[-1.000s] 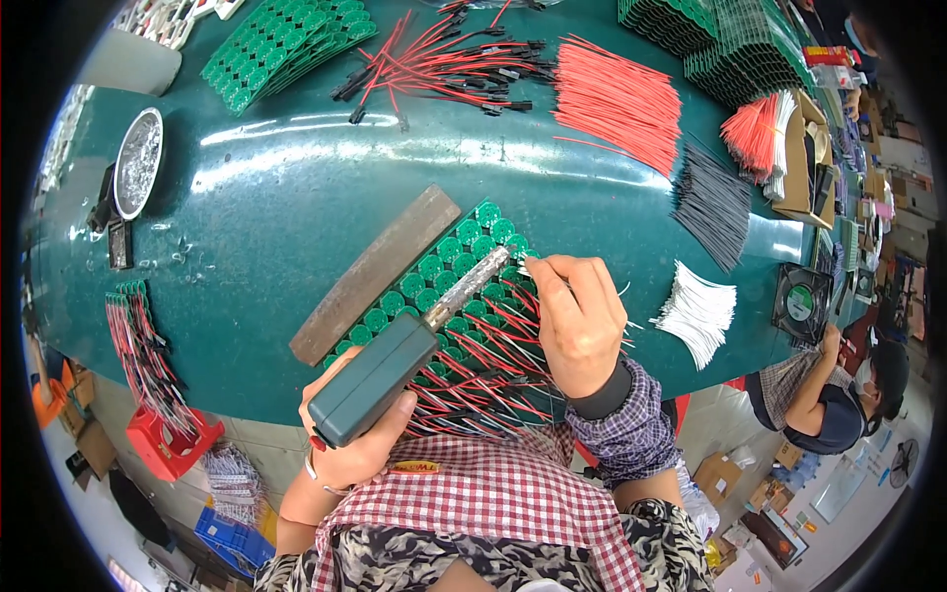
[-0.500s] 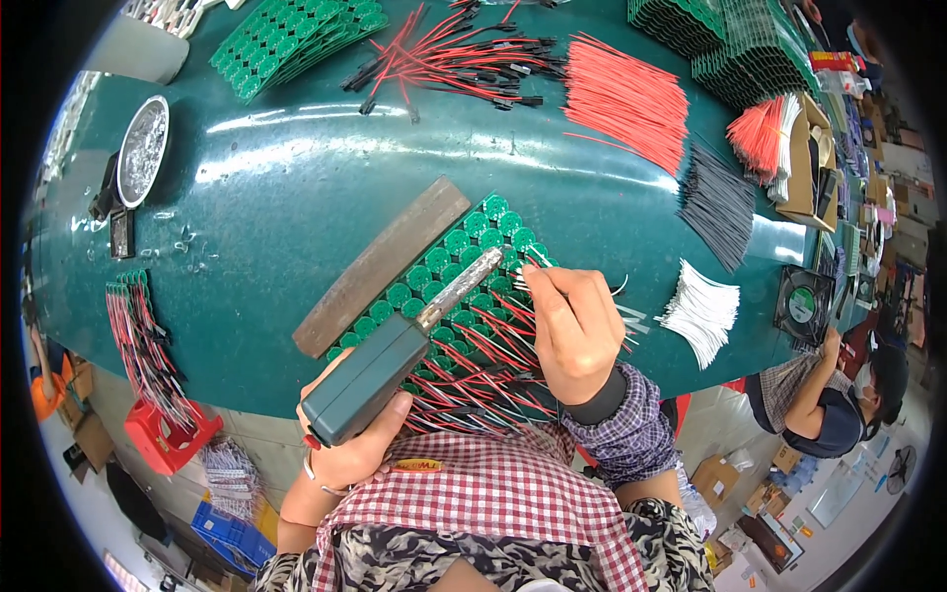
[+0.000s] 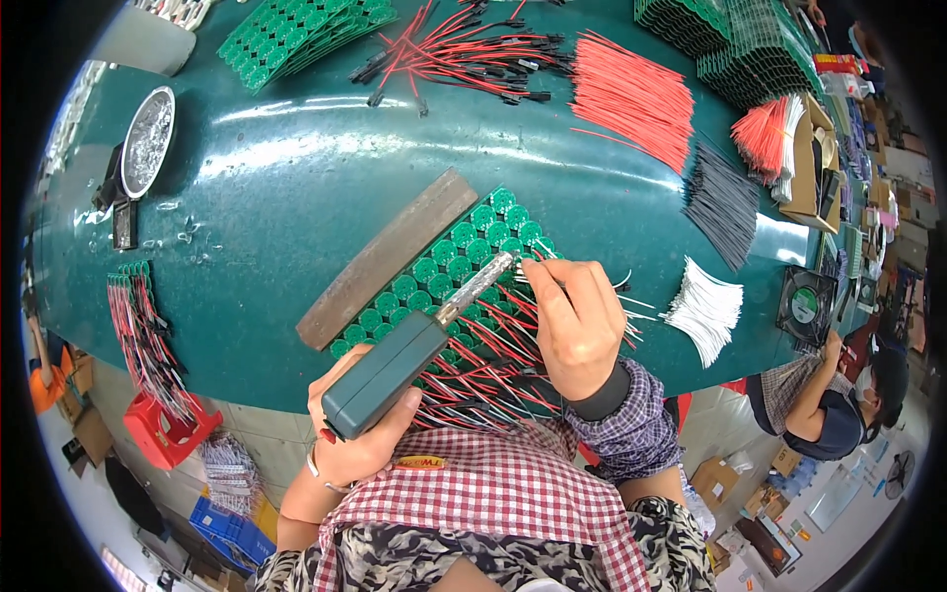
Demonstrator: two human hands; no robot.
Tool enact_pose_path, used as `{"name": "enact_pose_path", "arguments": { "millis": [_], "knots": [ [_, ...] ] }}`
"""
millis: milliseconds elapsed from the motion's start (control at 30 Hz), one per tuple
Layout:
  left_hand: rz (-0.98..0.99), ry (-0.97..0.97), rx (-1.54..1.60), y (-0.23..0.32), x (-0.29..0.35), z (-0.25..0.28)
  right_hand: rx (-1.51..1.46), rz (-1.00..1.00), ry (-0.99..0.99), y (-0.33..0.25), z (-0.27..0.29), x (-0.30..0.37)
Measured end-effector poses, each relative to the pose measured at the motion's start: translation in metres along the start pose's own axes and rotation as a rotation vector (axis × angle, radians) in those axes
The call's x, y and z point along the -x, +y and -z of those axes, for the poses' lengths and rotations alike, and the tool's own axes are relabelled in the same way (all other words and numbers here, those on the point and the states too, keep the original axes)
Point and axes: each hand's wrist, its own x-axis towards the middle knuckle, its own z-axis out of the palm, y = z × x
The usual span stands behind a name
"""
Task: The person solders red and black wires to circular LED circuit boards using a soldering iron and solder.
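Note:
My left hand [image 3: 360, 439] is closed round the dark green body of a soldering gun [image 3: 385, 375]. Its metal barrel [image 3: 478, 288] slants up to the right over a panel of round green circuit boards [image 3: 424, 281]. At the barrel's tip my right hand [image 3: 582, 331] pinches a thin wire, mostly hidden by the fingers, against the panel's right side. Red, white and black wires [image 3: 483, 380] trail from the panel toward my apron. Along the panel's upper left side lies a brown wooden bar [image 3: 390, 259].
Bundles of red [image 3: 631, 99], black [image 3: 722, 205] and white wires [image 3: 704, 311] lie to the right, near a small fan [image 3: 807, 304]. Connector leads [image 3: 464, 49] and stacked green panels [image 3: 301, 35] are at the back. A metal bowl [image 3: 148, 143] stands left. Another person [image 3: 838, 405] sits at right.
The soldering gun and my left hand have shifted slightly right and up, bringing the tip closer to my right fingertips. My right hand stays pinched at nearly the same spot.

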Motion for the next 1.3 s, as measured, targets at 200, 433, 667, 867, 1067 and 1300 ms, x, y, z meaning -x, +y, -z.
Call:
{"name": "enact_pose_path", "arguments": {
  "millis": [200, 433, 667, 867, 1067, 1300],
  "knots": [
    [-0.018, -0.040, -0.085, -0.001, 0.003, 0.003, 0.032, 0.002, -0.035, -0.001, 0.001, -0.002],
    [-0.052, -0.011, -0.116, -0.005, 0.008, 0.007, 0.042, 0.002, -0.041, -0.002, 0.002, -0.002],
    [0.006, 0.065, 0.001, -0.009, 0.011, 0.006, 0.047, 0.000, -0.048, -0.002, 0.002, -0.002],
    [0.042, 0.066, -0.009, -0.010, 0.015, 0.007, 0.054, 0.006, -0.043, -0.004, 0.001, -0.002],
    [-0.035, 0.097, -0.031, -0.017, 0.017, 0.005, -0.010, -0.009, 0.039, -0.004, 0.002, 0.000],
    [-0.106, 0.086, -0.109, -0.022, 0.023, 0.009, -0.104, 0.026, 0.081, -0.016, 0.001, 0.002]
  ]
}}
